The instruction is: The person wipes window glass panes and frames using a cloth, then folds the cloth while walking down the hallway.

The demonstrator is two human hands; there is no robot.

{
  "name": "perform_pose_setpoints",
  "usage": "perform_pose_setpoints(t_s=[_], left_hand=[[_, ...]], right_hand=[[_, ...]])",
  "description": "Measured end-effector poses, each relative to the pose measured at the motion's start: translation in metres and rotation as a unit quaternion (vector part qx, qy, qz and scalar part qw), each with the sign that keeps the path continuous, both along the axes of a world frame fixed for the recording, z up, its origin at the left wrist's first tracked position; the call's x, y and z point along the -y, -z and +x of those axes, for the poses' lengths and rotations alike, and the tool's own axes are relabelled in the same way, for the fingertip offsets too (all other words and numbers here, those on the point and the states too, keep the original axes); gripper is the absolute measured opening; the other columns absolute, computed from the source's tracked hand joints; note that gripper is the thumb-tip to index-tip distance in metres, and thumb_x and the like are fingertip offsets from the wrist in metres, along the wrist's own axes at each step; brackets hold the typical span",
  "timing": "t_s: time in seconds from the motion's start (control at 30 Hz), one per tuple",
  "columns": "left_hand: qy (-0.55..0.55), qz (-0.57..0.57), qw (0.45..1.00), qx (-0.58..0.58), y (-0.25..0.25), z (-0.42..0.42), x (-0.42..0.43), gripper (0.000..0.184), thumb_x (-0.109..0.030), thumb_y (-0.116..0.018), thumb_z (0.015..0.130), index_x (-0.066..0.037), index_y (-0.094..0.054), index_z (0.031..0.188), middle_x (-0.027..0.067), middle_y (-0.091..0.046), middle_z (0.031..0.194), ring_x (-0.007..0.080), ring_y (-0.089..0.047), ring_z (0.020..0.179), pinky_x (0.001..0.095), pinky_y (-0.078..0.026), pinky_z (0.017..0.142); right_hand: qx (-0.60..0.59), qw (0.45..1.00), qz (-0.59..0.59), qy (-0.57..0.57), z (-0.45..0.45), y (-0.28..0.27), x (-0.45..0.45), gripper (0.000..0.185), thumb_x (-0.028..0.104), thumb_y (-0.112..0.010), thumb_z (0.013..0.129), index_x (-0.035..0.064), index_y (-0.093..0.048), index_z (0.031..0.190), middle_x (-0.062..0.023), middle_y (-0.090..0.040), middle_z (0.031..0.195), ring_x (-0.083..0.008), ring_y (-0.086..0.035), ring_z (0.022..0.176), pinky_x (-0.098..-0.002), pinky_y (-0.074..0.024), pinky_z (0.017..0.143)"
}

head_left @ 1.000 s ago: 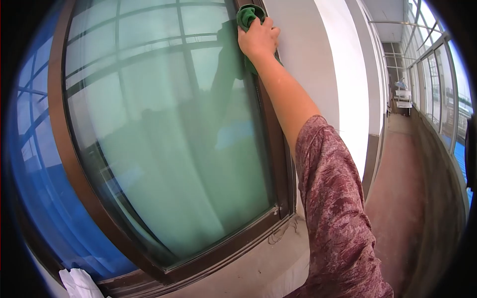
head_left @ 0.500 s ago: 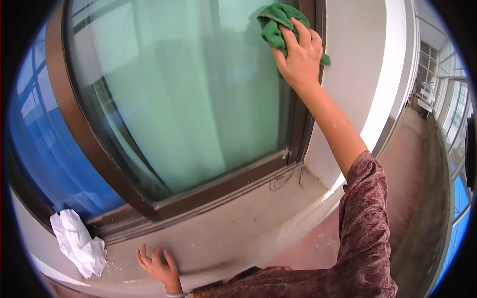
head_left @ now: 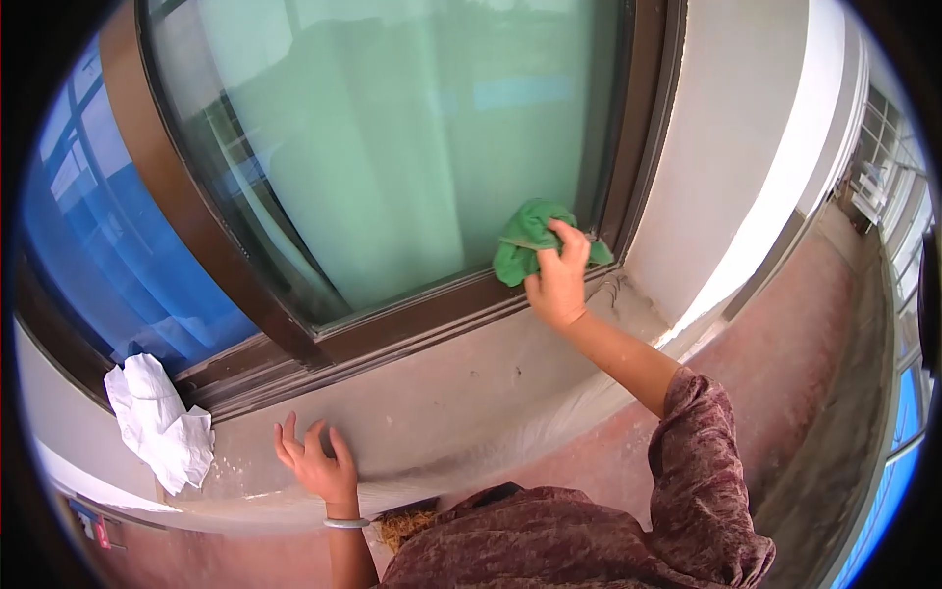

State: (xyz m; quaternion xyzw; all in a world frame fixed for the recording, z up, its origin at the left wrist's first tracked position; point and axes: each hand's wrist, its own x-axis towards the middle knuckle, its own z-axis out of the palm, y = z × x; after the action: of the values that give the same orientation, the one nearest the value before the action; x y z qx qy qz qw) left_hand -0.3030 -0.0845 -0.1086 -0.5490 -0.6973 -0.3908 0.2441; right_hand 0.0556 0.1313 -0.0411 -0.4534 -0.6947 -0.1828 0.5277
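Observation:
A crumpled green cloth (head_left: 530,231) is pressed against the lower right corner of the window pane (head_left: 383,167). My right hand (head_left: 561,280) grips it, fingers curled over the fabric, close to the brown frame (head_left: 412,329). Over the concrete sill (head_left: 432,402), my left hand (head_left: 322,466) is held with its fingers apart and nothing in it. Whether its fingertips touch the sill I cannot tell. To its left, a white crumpled cloth or bag (head_left: 157,422) lies on the sill against the frame.
A blue-looking pane (head_left: 128,245) is at the left behind a brown upright. Thin wire-like strands (head_left: 610,287) lie in the sill's right corner. A white wall edge (head_left: 756,177) juts out at the right, beside a reddish corridor floor (head_left: 785,334).
My right hand has moved the green cloth down from the pane's upper right to its lower right corner. The view has tilted down; my left hand stays open over the sill.

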Motion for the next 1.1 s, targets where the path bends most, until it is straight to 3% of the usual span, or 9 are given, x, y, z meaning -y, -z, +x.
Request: perform_pose_setpoints(t_s=[0.07, 0.13, 0.27, 0.47, 0.63, 0.8, 1.0, 1.1], left_hand=[[0.008, -0.003, 1.000, -0.001, 0.000, -0.001, 0.002, 0.016, -0.011, -0.069, 0.084, -0.008, -0.069, 0.099, 0.0181, -0.053, 0.137, 0.0451, -0.036, 0.136, 0.0527, -0.037, 0.106], [0.000, -0.003, 1.000, -0.011, 0.001, -0.002, 0.001, 0.017, -0.012, -0.068, 0.084, -0.008, -0.069, 0.101, 0.0186, -0.053, 0.136, 0.0453, -0.036, 0.136, 0.0529, -0.037, 0.106], [0.002, 0.007, 1.000, -0.018, 0.003, -0.003, 0.002, 0.016, -0.012, -0.068, 0.085, -0.008, -0.069, 0.101, 0.0189, -0.053, 0.137, 0.0437, -0.036, 0.136, 0.0524, -0.035, 0.107], [-0.006, 0.004, 1.000, -0.010, 0.004, -0.006, 0.004, 0.016, -0.013, -0.068, 0.086, -0.009, -0.070, 0.101, 0.0191, -0.053, 0.138, 0.0435, -0.035, 0.137, 0.0532, -0.034, 0.108], [-0.019, 0.007, 1.000, -0.021, 0.005, -0.006, 0.005, 0.017, -0.014, -0.068, 0.086, -0.009, -0.070, 0.102, 0.0191, -0.053, 0.138, 0.0436, -0.034, 0.137, 0.0535, -0.033, 0.108], [-0.014, 0.008, 0.999, -0.029, 0.005, -0.005, 0.004, 0.018, -0.013, -0.068, 0.085, -0.009, -0.070, 0.102, 0.0193, -0.054, 0.138, 0.0437, -0.035, 0.137, 0.0534, -0.035, 0.107], [-0.025, 0.001, 0.999, -0.032, 0.000, -0.004, 0.004, 0.019, -0.012, -0.069, 0.084, -0.009, -0.070, 0.103, 0.0193, -0.054, 0.137, 0.0444, -0.036, 0.136, 0.0522, -0.036, 0.106], [-0.022, 0.002, 0.999, -0.031, -0.001, -0.003, 0.003, 0.019, -0.013, -0.068, 0.084, -0.009, -0.070, 0.103, 0.0202, -0.053, 0.136, 0.0461, -0.036, 0.135, 0.0524, -0.037, 0.106]], right_hand=[[0.079, 0.995, 0.029, -0.046, -0.026, 0.004, 0.004, 0.051, 0.000, -0.065, 0.065, 0.0134, -0.064, 0.114, -0.0133, -0.045, 0.135, -0.0400, -0.041, 0.121, -0.0506, -0.0364, 0.102], [0.162, 0.976, 0.095, -0.107, -0.055, 0.008, 0.007, 0.033, 0.008, -0.064, 0.071, 0.0179, -0.066, 0.103, -0.0090, -0.051, 0.133, -0.0361, -0.045, 0.117, -0.0485, -0.0386, 0.093], [0.243, 0.926, 0.175, -0.232, -0.114, 0.000, 0.019, 0.009, 0.021, -0.062, 0.077, 0.0195, -0.063, 0.086, -0.0017, -0.055, 0.132, -0.0266, -0.049, 0.112, -0.0436, -0.0401, 0.082], [0.349, 0.874, 0.270, -0.205, -0.146, -0.004, 0.021, 0.012, 0.029, -0.064, 0.080, 0.0222, -0.068, 0.089, 0.0042, -0.055, 0.133, -0.0221, -0.049, 0.115, -0.0388, -0.0433, 0.077], [0.418, 0.856, 0.234, -0.194, -0.082, 0.005, 0.005, 0.014, 0.030, -0.065, 0.080, 0.0240, -0.070, 0.092, 0.0026, -0.049, 0.140, -0.0242, -0.046, 0.122, -0.0465, -0.0440, 0.086], [0.480, 0.847, 0.185, -0.134, 0.011, 0.000, -0.007, 0.013, 0.031, -0.066, 0.077, 0.0238, -0.069, 0.088, 0.0019, -0.050, 0.140, -0.0257, -0.047, 0.122, -0.0482, -0.0435, 0.088], [0.536, 0.840, 0.068, -0.048, 0.116, -0.021, -0.010, 0.014, 0.022, -0.066, 0.076, 0.0214, -0.067, 0.091, 0.0004, -0.052, 0.136, -0.0270, -0.050, 0.121, -0.0518, -0.0428, 0.094], [0.530, 0.843, 0.085, -0.043, 0.128, -0.027, -0.013, 0.012, 0.021, -0.065, 0.077, 0.0208, -0.067, 0.089, 0.0003, -0.053, 0.133, -0.0274, -0.050, 0.119, -0.0504, -0.0433, 0.095]])
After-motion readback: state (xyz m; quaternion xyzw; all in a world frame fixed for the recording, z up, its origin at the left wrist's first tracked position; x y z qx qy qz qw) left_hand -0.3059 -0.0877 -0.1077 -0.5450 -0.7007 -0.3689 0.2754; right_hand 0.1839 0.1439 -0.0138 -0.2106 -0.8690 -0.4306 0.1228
